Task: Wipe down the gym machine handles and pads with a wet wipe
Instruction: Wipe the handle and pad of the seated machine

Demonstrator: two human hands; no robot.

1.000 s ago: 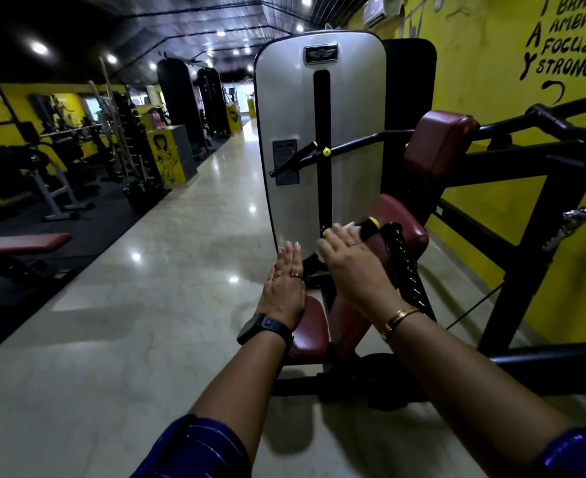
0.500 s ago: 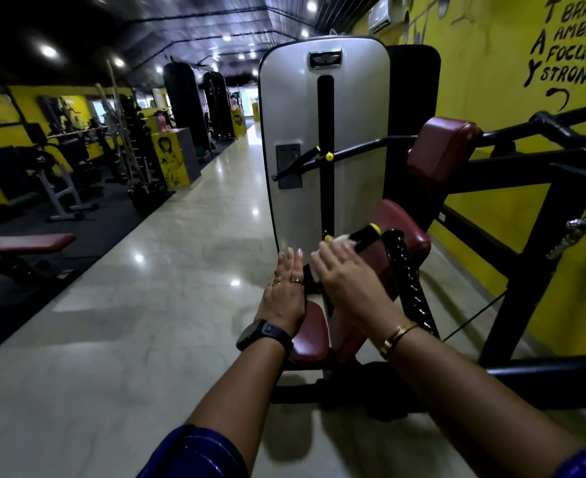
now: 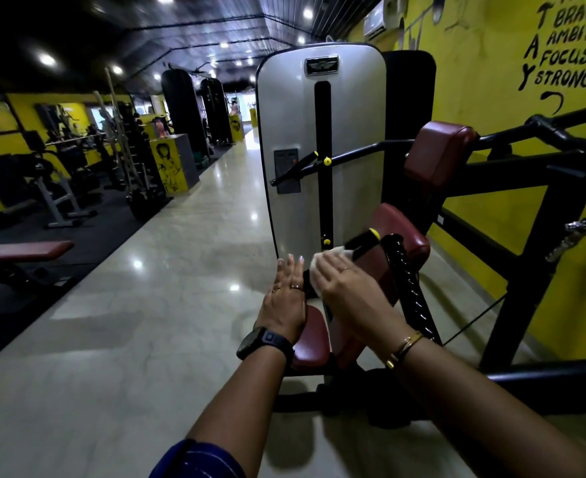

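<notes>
A gym machine with a grey weight-stack cover (image 3: 291, 132) and dark red pads stands ahead. My right hand (image 3: 350, 288) presses a white wet wipe (image 3: 322, 263) against the black handle with a yellow tip (image 3: 364, 241), fingers laid over the wipe. My left hand (image 3: 286, 294) is flat with straight fingers, resting against the machine beside the lower red seat pad (image 3: 312, 343). A red pad (image 3: 402, 232) sits behind the handle, and another red pad (image 3: 436, 157) is higher on the black arm.
A ribbed black handle (image 3: 410, 291) runs down right of my right hand. The black frame (image 3: 533, 277) and a yellow wall (image 3: 491, 63) close off the right. A polished floor aisle (image 3: 146, 305) stretches left, with a red bench (image 3: 22, 251) and weight racks beyond.
My right hand slid down and toward me along the black handle, and more of the white wipe now shows under its fingers. My left hand stayed flat in about the same place.
</notes>
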